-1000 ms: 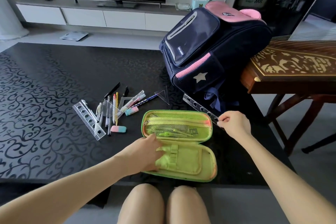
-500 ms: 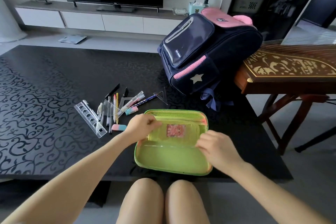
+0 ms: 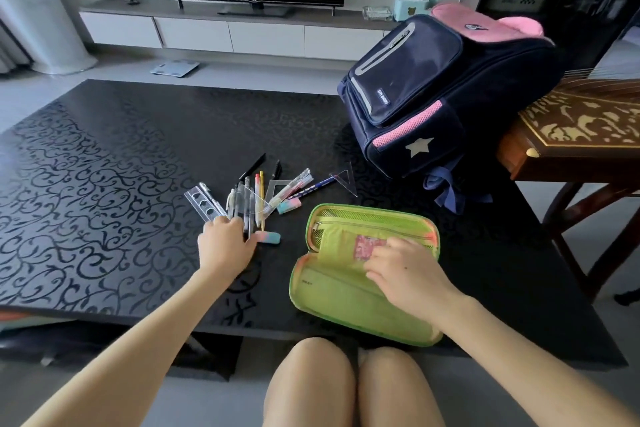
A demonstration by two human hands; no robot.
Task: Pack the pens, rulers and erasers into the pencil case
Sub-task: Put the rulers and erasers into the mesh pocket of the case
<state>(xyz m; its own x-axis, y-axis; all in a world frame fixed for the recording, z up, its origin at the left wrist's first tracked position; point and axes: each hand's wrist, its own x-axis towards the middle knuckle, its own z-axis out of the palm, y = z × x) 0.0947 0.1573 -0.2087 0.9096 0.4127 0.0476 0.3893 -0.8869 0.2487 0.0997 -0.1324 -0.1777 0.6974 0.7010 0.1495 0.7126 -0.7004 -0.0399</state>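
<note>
navy backpack (image 3: pixel 433 80), small label (image 3: pixel 382 101) reading roughly "sm baby", white star (image 3: pixel 419 146) on pocket

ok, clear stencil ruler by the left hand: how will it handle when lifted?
The stencil ruler looks thin, flat plastic: probably light, fairly stiff. Lying on the glossy table, it likely slides when pushed and resists pinching. No rolling expected.

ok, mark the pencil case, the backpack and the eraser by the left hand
pencil case (image 3: pixel 332 302): head view, bare lower flap.
backpack (image 3: pixel 415 80): head view, navy front pocket.
eraser (image 3: pixel 272 238): head view, its uncovered teal end.
</note>
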